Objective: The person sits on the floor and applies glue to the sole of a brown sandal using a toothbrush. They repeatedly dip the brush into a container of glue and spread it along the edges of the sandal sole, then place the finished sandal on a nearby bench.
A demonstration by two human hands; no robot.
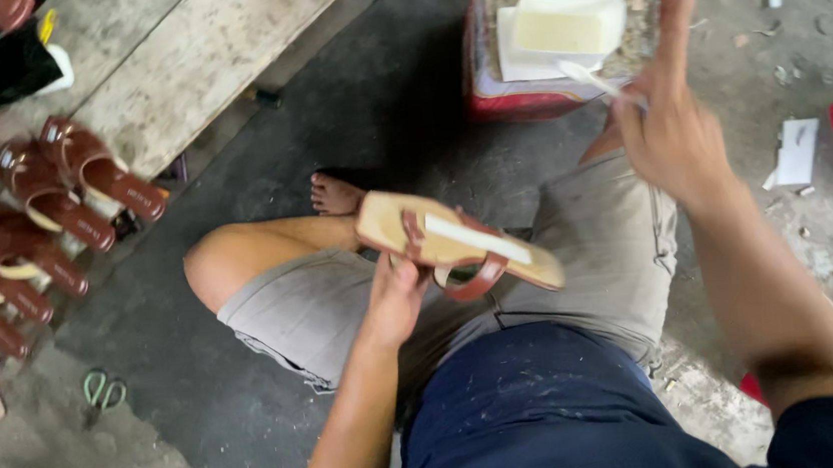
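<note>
L hand (394,301) grips the sandal (457,242) from below, fingers curled on its edge; sandal is held sole-up over the lap, just above the L thigh, brown strap (471,281) hanging under it, a pale strip along the sole. R hand (671,136) is raised to the R, well apart from the sandal, fingers closed on a thin white brush (592,76) (tip near the white container (567,25)). Container sits on a red box (510,100). Brown sandals (43,211) lie in a row on the floor at L, w/ green scissors (102,390) near them.
</note>
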